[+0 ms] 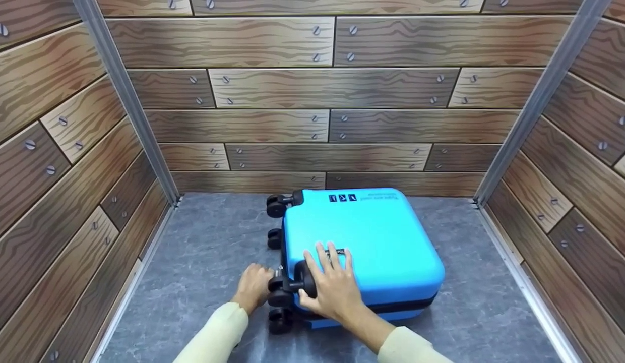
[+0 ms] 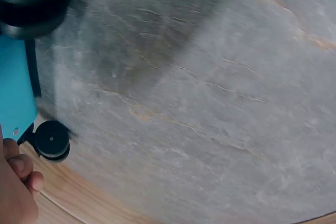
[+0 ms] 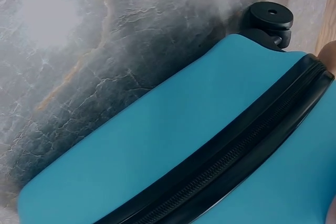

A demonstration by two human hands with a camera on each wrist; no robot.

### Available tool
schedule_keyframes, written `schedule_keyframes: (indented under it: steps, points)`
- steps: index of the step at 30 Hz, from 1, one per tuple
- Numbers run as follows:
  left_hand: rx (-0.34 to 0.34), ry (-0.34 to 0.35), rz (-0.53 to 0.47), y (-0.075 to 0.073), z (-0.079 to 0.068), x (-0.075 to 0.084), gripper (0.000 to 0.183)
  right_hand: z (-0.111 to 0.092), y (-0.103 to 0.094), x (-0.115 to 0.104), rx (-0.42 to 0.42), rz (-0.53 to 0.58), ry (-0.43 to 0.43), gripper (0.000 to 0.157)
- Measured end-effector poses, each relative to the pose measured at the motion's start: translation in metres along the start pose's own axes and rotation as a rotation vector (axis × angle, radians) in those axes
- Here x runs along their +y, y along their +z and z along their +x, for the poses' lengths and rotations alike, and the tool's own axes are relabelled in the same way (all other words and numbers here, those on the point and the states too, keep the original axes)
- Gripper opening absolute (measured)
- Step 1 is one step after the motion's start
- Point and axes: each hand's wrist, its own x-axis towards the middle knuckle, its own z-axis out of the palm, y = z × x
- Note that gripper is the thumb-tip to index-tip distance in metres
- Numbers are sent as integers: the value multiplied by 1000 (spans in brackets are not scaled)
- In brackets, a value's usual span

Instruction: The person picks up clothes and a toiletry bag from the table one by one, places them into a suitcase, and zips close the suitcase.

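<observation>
A bright blue hard-shell suitcase (image 1: 373, 227) lies flat on the floor, its wheeled end to the left. My right hand (image 1: 335, 290) rests on its upper shell, fingers spread, beside a black wheel mount at the near corner. At the wheeled end, my left hand (image 1: 254, 286) has curled fingers against the suitcase's side. A bit of shiny metal, apparently a zipper pull (image 1: 279, 271), shows at those fingertips; the grip itself is mostly hidden. The left wrist view shows the curled left hand (image 2: 18, 187) at its edge. A black zipper (image 3: 210, 174) runs along the suitcase's side, looking closed there.
Several black wheels (image 1: 275, 238) stick out from the suitcase's left end. Grey marble-patterned floor (image 1: 206, 237) surrounds it. Wood-plank-patterned walls (image 1: 272, 88) stand at the back, left and right, with metal corner posts (image 1: 128, 101) and floor strips.
</observation>
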Motion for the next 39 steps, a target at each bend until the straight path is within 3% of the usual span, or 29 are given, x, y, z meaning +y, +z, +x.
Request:
schedule_keyframes:
  steps: [11, 16, 21, 29, 39]
  points:
    - [69, -40, -125, 2, -4, 0, 21, -10, -1, 2, 69, 34, -57, 82]
    - [125, -35, -90, 4, 1, 0, 33, -16, -3, 5, 98, 38, -81, 84]
    - [146, -35, -77, 3, 3, 1, 31, -20, -5, 9, 85, 41, -96, 85]
    - [127, -59, -94, -1, 7, 7, 30, -26, -8, 14, 55, 65, -94, 84]
    - [111, -98, -74, -2, 13, 8, 33, -37, -12, 26, 82, 124, -137, 82]
